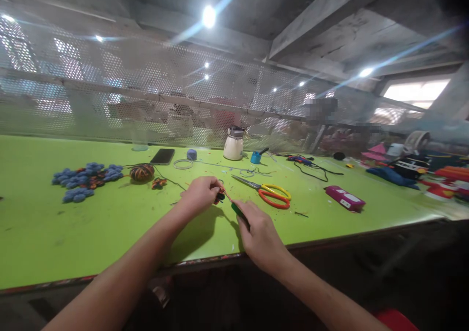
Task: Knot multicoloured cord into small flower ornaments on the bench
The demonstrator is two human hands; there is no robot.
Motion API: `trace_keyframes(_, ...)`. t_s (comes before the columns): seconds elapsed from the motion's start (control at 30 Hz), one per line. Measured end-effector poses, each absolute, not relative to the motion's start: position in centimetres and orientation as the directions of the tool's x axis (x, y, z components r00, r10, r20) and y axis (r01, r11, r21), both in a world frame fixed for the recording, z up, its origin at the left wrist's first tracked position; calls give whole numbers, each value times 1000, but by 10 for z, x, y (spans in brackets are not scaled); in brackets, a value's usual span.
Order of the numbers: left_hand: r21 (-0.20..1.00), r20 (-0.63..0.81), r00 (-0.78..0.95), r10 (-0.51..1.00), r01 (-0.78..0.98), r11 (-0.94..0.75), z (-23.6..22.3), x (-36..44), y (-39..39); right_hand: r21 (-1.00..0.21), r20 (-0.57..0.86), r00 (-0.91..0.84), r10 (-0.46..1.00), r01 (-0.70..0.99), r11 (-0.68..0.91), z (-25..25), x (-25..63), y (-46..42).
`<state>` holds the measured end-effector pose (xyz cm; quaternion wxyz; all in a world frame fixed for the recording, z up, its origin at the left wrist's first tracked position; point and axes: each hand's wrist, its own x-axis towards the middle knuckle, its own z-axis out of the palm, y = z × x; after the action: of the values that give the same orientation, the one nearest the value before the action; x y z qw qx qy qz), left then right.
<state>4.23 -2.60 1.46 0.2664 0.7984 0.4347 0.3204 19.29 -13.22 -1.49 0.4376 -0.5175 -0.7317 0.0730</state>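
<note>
My left hand (202,194) is closed in a pinch on a small crochet piece (220,196) of orange and dark yarn, partly hidden by the fingers. In my right hand (259,231) is a crochet hook with a green handle (240,212), its thin end reaching to the piece. A dark strand of yarn runs left toward a ball of orange-and-dark yarn (142,173). Beside that ball lies a small orange-and-dark crochet flower (159,183). Blue crochet flowers (78,194) are heaped farther left. Scissors (271,194) with yellow and orange handles rest just beyond my right hand.
On the green table (120,243) stand a white jug (233,144) and a small blue pot (255,157). A phone (163,156), a blue yarn ball (191,154), a corded tool (301,160) and a purple box (345,198) lie around. A perforated screen (154,91) borders the back.
</note>
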Motion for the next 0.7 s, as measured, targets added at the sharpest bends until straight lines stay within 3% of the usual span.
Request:
trace_keyframes(0.07, 700, 273, 419, 866, 531, -478, 14, 42, -25, -607, 506, -82, 859, 674, 422, -13, 194, -132)
trace_keyframes(0.2, 791, 245, 439, 864, 424, -440, 10, 40, -23, -909, 191, -18, 981, 374, 184, -3, 199, -131)
trace_keyframes(0.37, 839, 246, 412, 878, 364, -406, 9, 41, -21, -996, 49, -18, 999, 72, 50, -2, 201, -132)
trace_keyframes(0.47, 894, 220, 408, 886, 278, -351, 12, 42, -24, -994, 68, -24, 997, 82, 70, -6, 199, -132)
trace_keyframes(0.6, 991, 48, 434, 900, 94, -98, 17, 40, -31, -932, 261, -13, 965, 258, 256, -12, 198, -133)
trace_keyframes(0.7, 996, 13, 429, 903, 69, -47, 19, 40, -33, -891, 314, -30, 949, 336, 305, -13, 198, -135)
